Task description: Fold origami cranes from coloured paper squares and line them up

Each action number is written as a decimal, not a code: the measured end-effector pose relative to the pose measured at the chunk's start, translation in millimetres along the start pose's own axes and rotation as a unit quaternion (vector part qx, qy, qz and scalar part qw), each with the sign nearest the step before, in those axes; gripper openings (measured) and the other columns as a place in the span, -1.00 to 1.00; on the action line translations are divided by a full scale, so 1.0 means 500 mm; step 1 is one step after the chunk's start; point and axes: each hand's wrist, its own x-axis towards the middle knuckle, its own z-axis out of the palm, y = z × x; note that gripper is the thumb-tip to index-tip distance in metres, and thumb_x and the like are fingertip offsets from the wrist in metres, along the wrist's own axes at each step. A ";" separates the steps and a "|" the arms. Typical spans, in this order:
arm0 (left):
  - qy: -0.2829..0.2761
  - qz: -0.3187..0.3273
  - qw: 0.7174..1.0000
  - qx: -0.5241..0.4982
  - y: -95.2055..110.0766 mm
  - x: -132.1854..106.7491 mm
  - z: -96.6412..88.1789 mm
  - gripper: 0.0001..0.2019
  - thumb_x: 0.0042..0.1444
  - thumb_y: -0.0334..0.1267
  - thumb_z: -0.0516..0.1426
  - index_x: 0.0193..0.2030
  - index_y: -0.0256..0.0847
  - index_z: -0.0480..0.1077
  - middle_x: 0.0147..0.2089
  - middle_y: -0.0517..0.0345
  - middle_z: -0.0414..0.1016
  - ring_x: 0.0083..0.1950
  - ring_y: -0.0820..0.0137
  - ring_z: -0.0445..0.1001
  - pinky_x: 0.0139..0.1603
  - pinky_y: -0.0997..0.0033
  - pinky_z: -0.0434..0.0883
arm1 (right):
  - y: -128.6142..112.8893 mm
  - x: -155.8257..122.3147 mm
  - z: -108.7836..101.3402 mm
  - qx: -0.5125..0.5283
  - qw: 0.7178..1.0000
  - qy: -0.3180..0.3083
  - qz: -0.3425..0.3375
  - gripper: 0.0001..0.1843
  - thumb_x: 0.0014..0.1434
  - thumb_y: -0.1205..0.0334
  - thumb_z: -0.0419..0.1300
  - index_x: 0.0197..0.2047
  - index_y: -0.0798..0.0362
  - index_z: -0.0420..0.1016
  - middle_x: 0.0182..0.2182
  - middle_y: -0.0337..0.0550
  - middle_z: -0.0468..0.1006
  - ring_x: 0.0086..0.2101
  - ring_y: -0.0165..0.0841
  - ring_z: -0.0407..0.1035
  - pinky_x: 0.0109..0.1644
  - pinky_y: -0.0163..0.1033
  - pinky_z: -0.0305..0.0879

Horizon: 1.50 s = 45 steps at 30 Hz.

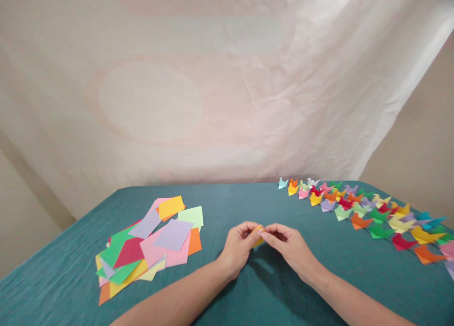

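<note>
left hand (238, 244), right hand (288, 244), fingertips pinching yellow paper (258, 236)

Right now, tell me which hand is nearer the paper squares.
Left. The left hand sits just right of the paper squares; the right hand is farther right, toward the cranes. Both pinch a yellow piece between them.

Yellow paper (258, 242) mostly hidden behind fingers (245, 228); folded figures (372, 215) cut off at right edge.
</note>
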 end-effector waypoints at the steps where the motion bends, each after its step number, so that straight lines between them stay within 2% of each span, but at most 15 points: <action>1: 0.000 -0.005 1.000 -0.007 0.001 0.000 0.001 -0.70 -0.09 -0.09 0.28 -0.35 -0.32 0.47 -0.35 0.13 0.47 -0.31 0.46 0.36 -0.20 0.49 0.28 | -0.001 0.000 -0.001 -0.024 1.000 0.005 -0.013 -0.75 0.07 0.04 0.19 -0.33 0.05 0.54 -0.41 -0.21 0.51 -0.38 -0.36 0.33 -0.28 -0.30 0.21; 7: -0.002 -0.037 0.999 -0.015 0.001 -0.001 0.000 -0.66 -0.11 -0.04 0.28 -0.34 -0.33 0.48 -0.38 0.13 0.48 -0.36 0.47 0.36 -0.27 0.50 0.26 | -0.004 0.002 -0.010 -0.116 0.991 0.020 -0.061 -0.72 0.12 0.04 0.12 -0.41 0.04 0.54 -0.49 -0.24 0.42 -0.44 -0.38 0.26 -0.35 -0.31 0.14; 12: -0.006 -0.037 0.999 -0.005 -0.001 -0.002 -0.002 -0.66 -0.05 -0.03 0.24 -0.30 -0.32 0.49 -0.34 0.10 0.50 -0.33 0.43 0.38 -0.25 0.46 0.29 | -0.001 0.004 -0.015 -0.129 0.989 0.027 -0.069 -0.74 0.12 0.06 0.13 -0.43 0.04 0.52 -0.50 -0.22 0.41 -0.43 -0.36 0.26 -0.34 -0.30 0.16; 16: 0.016 -0.035 0.999 0.012 -0.002 -0.002 0.001 -0.67 -0.12 -0.06 0.28 -0.33 -0.30 0.49 -0.33 0.09 0.51 -0.30 0.41 0.40 -0.22 0.46 0.30 | -0.004 0.002 -0.014 -0.142 0.986 0.026 -0.085 -0.77 0.11 0.10 0.13 -0.44 0.03 0.51 -0.50 -0.22 0.40 -0.44 -0.36 0.27 -0.31 -0.28 0.18; 21: 0.030 -0.033 0.998 0.034 -0.003 0.000 0.002 -0.66 -0.15 -0.03 0.29 -0.40 -0.32 0.47 -0.41 0.14 0.46 -0.37 0.45 0.35 -0.30 0.50 0.27 | -0.010 -0.005 -0.010 -0.146 0.984 0.021 -0.102 -0.79 0.11 0.12 0.14 -0.44 0.02 0.50 -0.48 -0.21 0.42 -0.41 -0.34 0.30 -0.27 -0.26 0.21; 27: 0.016 -0.039 0.999 0.018 -0.002 0.003 -0.001 -0.62 -0.10 0.03 0.24 -0.42 -0.34 0.42 -0.48 0.17 0.38 -0.45 0.51 0.26 -0.39 0.53 0.22 | -0.008 -0.006 -0.009 -0.143 0.984 0.016 -0.103 -0.81 0.14 0.16 0.11 -0.36 0.02 0.51 -0.43 -0.19 0.44 -0.38 -0.33 0.32 -0.25 -0.26 0.22; 31: 0.014 -0.040 0.999 0.026 -0.001 0.003 0.001 -0.59 -0.11 0.06 0.24 -0.43 -0.33 0.39 -0.50 0.20 0.34 -0.46 0.52 0.23 -0.42 0.54 0.19 | -0.005 -0.006 -0.005 -0.144 0.984 0.016 -0.108 -0.80 0.13 0.12 0.13 -0.39 0.02 0.52 -0.46 -0.19 0.44 -0.39 -0.33 0.31 -0.26 -0.26 0.22; 40: 0.002 -0.050 0.998 0.028 0.005 0.001 0.001 -0.61 -0.12 0.04 0.26 -0.43 -0.33 0.40 -0.49 0.20 0.36 -0.45 0.51 0.25 -0.39 0.54 0.20 | -0.009 -0.008 -0.003 -0.146 0.981 0.015 -0.126 -0.77 0.16 0.12 0.11 -0.42 0.03 0.48 -0.46 -0.20 0.41 -0.39 -0.35 0.30 -0.27 -0.28 0.21; 45: -0.013 -0.059 0.998 0.012 0.002 0.005 -0.006 -0.60 -0.04 0.04 0.21 -0.32 -0.35 0.47 -0.38 0.09 0.46 -0.35 0.43 0.36 -0.28 0.48 0.27 | -0.008 -0.004 -0.010 -0.138 0.984 0.012 -0.115 -0.79 0.17 0.15 0.10 -0.42 0.03 0.47 -0.45 -0.22 0.40 -0.38 -0.35 0.31 -0.26 -0.28 0.20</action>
